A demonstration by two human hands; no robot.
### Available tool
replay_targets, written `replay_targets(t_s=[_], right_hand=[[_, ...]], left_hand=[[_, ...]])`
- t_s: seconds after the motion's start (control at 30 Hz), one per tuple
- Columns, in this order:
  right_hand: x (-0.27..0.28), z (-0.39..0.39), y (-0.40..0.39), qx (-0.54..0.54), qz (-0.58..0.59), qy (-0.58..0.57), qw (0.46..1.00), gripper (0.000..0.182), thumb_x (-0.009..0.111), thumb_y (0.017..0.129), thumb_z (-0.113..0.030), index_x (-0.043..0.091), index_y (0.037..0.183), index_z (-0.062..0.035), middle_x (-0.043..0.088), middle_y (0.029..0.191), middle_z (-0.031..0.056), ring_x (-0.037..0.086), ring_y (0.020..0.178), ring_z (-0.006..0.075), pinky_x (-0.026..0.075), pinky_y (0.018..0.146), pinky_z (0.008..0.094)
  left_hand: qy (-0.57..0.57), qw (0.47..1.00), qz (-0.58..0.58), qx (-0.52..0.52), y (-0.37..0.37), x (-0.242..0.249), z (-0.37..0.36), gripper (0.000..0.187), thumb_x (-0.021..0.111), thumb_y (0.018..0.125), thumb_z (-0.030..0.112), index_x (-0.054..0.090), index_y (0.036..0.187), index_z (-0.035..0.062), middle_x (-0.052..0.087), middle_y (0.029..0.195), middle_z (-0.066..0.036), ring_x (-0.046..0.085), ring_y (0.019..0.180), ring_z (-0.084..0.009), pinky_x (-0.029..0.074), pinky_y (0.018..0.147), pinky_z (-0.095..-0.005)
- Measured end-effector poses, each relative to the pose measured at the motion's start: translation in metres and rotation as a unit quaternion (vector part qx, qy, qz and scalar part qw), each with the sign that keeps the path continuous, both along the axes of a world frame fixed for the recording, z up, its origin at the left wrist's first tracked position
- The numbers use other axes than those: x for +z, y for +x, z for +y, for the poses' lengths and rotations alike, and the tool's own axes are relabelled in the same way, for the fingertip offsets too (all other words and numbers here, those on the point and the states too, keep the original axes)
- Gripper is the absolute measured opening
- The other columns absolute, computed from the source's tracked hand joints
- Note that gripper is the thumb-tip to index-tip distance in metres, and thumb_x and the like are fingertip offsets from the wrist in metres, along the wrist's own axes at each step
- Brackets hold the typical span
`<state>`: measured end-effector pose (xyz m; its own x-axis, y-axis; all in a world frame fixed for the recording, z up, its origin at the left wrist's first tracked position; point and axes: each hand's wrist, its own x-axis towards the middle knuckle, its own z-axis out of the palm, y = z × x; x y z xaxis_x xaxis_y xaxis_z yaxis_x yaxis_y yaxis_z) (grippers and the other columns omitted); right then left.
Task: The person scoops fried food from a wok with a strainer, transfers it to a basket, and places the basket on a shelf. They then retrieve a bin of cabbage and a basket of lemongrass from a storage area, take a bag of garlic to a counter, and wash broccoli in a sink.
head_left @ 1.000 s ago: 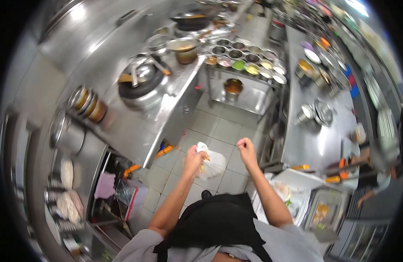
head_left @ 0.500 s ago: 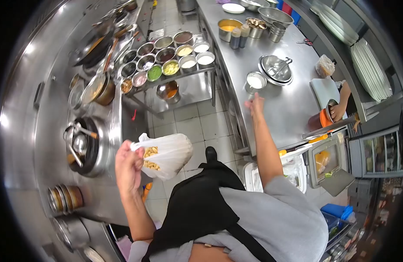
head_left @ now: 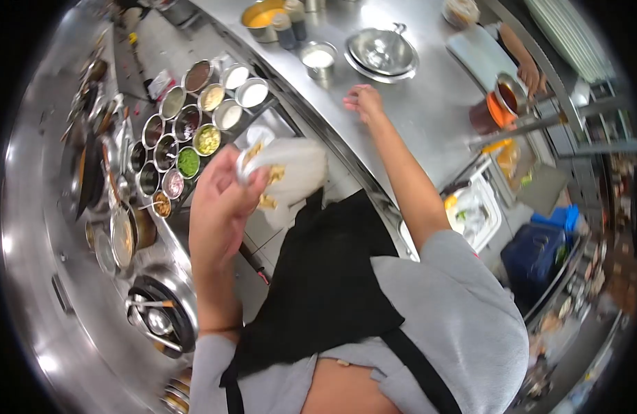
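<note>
My left hand is closed on the gathered neck of a white, translucent plastic bag. Pale yellow nuts show through its near side; motion blurs the bag. Stretched over the steel counter, my right hand holds nothing, its fingers loosely apart. Just beyond it stands a small steel pot with white contents, and to the right of that are stacked steel bowls. My right hand touches neither of them.
Several steel pots of ingredients, including chopped greens, stand on a rack at left. A wok sits on the stove side. Another person's hand is by a red-orange container. A white bin stands below the counter.
My left hand has lifted the bag up toward the ingredient rack. My right hand has moved up and left in the view, which has turned.
</note>
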<state>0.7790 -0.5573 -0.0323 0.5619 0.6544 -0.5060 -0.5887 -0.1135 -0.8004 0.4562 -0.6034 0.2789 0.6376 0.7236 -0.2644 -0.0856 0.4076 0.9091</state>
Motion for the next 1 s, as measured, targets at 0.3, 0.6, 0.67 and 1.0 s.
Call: replay_targets(t_s=[0.3, 0.6, 0.67, 1.0], right_hand=[[0.163, -0.181, -0.055, -0.185, -0.281, 0.015, 0.942, 0.018, 0.059, 0.085, -0.015, 0.055, 0.1, -0.0041, 0.061, 0.094, 0.0054, 0.058, 0.078, 0.0134, 0.046, 0.065, 0.0255], [0.107, -0.158, -0.08, -0.071, -0.7, -0.202, 0.681, 0.023, 0.064, 0.079, -0.014, 0.06, 0.097, -0.001, 0.056, 0.104, 0.0106, 0.053, 0.095, 0.0262, 0.046, 0.075, 0.0345], [0.097, -0.173, -0.083, -0.148, -0.618, -0.205, 0.744, 0.021, 0.064, 0.078, -0.013, 0.06, 0.094, 0.0009, 0.056, 0.101, 0.0124, 0.054, 0.091, 0.0266, 0.046, 0.075, 0.0343], [0.092, -0.23, -0.141, -0.275, -0.401, -0.29, 0.824, 0.015, 0.063, 0.078, -0.01, 0.055, 0.079, 0.0021, 0.055, 0.079, 0.0108, 0.056, 0.069, 0.02, 0.045, 0.066, 0.0314]], left_hand=[[-0.027, 0.941, -0.136, -0.31, 0.122, -0.017, 0.063, 0.008, 0.052, 0.077, -0.002, 0.052, 0.086, -0.0017, 0.06, 0.087, -0.008, 0.049, 0.068, -0.0066, 0.033, 0.054, -0.0166], [0.014, 0.882, -0.065, -0.466, 0.2, -0.117, 0.092, 0.016, 0.056, 0.085, 0.011, 0.061, 0.094, -0.0009, 0.063, 0.097, -0.008, 0.059, 0.093, -0.012, 0.042, 0.068, -0.0238], [0.003, 0.893, -0.054, -0.448, 0.184, -0.122, 0.111, 0.018, 0.057, 0.086, 0.014, 0.062, 0.096, -0.0002, 0.063, 0.098, -0.007, 0.059, 0.095, -0.0131, 0.043, 0.072, -0.0251], [0.056, 0.917, 0.034, -0.394, 0.13, -0.159, 0.161, 0.022, 0.051, 0.093, 0.021, 0.059, 0.101, 0.0021, 0.061, 0.1, -0.004, 0.052, 0.081, -0.0086, 0.043, 0.076, -0.0241]])
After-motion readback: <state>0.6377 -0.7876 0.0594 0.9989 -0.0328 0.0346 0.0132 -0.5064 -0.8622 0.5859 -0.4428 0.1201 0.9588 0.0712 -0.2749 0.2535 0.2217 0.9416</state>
